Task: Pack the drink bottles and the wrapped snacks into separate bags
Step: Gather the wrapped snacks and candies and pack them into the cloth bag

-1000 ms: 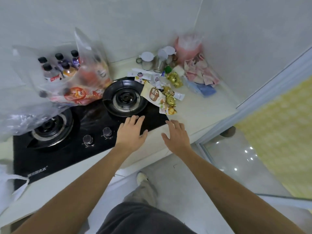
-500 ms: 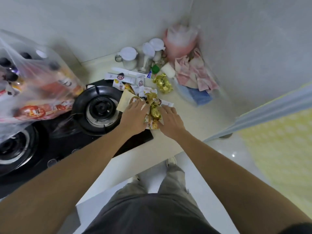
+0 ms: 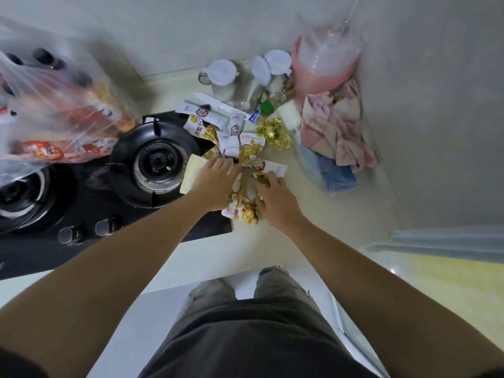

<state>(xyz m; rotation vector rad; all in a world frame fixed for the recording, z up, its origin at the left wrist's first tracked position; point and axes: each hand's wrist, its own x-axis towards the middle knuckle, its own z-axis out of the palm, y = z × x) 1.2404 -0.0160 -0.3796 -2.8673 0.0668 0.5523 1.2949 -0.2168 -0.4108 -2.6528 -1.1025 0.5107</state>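
A loose heap of wrapped snacks (image 3: 240, 137), white, yellow and gold packets, lies on the pale counter beside the right burner. My left hand (image 3: 215, 184) lies on the near part of the heap, over a cream packet (image 3: 192, 173), fingers bent down onto the wrappers. My right hand (image 3: 275, 197) presses in from the right with a gold wrapper (image 3: 261, 178) at its fingertips. Several packets (image 3: 242, 211) are bunched between the two hands. At far left a clear plastic bag (image 3: 54, 113) holds dark-capped drink bottles (image 3: 45, 57).
A black gas stove (image 3: 81, 214) with two burners fills the left. White lidded jars (image 3: 222, 77), a pink container (image 3: 324, 61), crumpled pink cloths (image 3: 335, 124) and a blue cloth (image 3: 335, 173) crowd the back corner. Bare counter edge lies near me.
Both hands moved forward from the counter edge onto the snack heap and have drawn packets together between them. The view has swung right, pushing the bottle bag toward the left edge.
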